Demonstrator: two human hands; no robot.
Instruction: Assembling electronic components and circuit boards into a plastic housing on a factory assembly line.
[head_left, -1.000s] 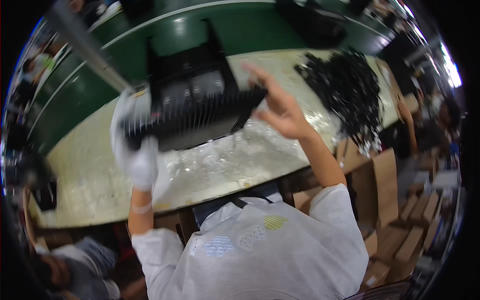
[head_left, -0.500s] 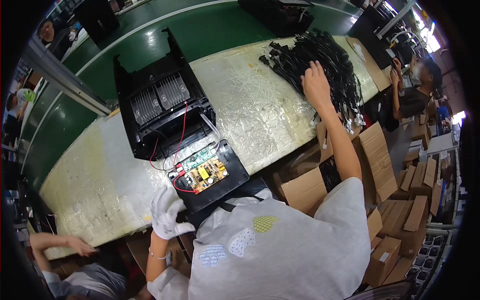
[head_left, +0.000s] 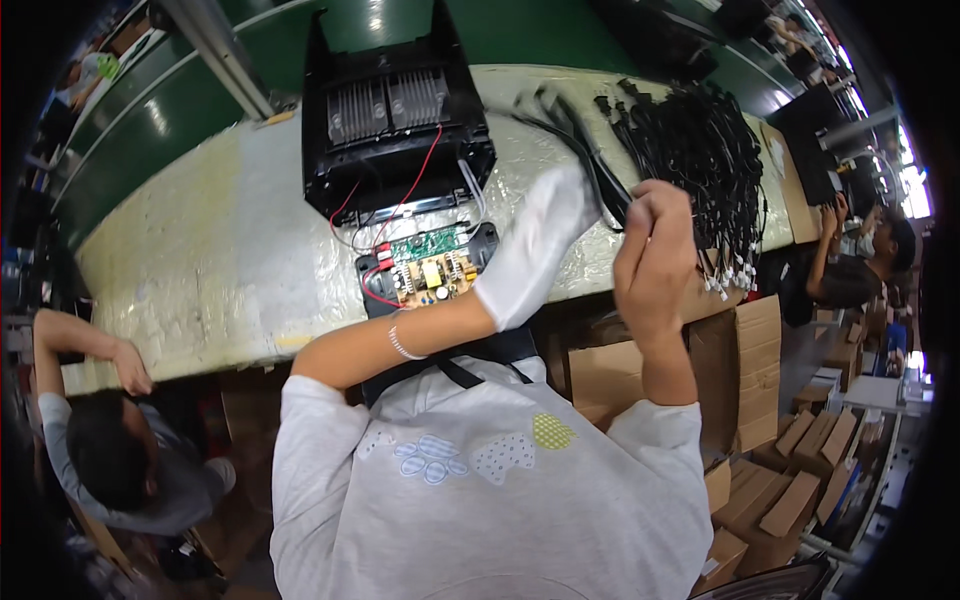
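Observation:
My bare right hand (head_left: 655,245) is closed around a black power cord (head_left: 603,183), lifted over the table's right part. The cord's far end is smeared by motion. Across my front reaches my left hand (head_left: 548,232) in a white glove, its fingertips against or just beside that cord. Its fingers are blurred, and whether they grip cannot be told. Left of the glove lies a circuit board (head_left: 430,275), green and tan, on a dark plate. Red, black and grey wires run from it to an open black housing (head_left: 400,165) with ribbed metal heat sinks (head_left: 388,105).
A pile of black cords (head_left: 700,160) with white connectors covers the table's right end, overhanging its front edge. Cardboard boxes (head_left: 610,375) stand below at the right. A green conveyor (head_left: 540,35) runs behind the table (head_left: 200,250). One person (head_left: 120,450) sits at left, another (head_left: 880,255) at right.
My right hand has come back from the pile with a cord. My gloved left hand has swung from beside the plate to the right, up to the cord. The view has shifted.

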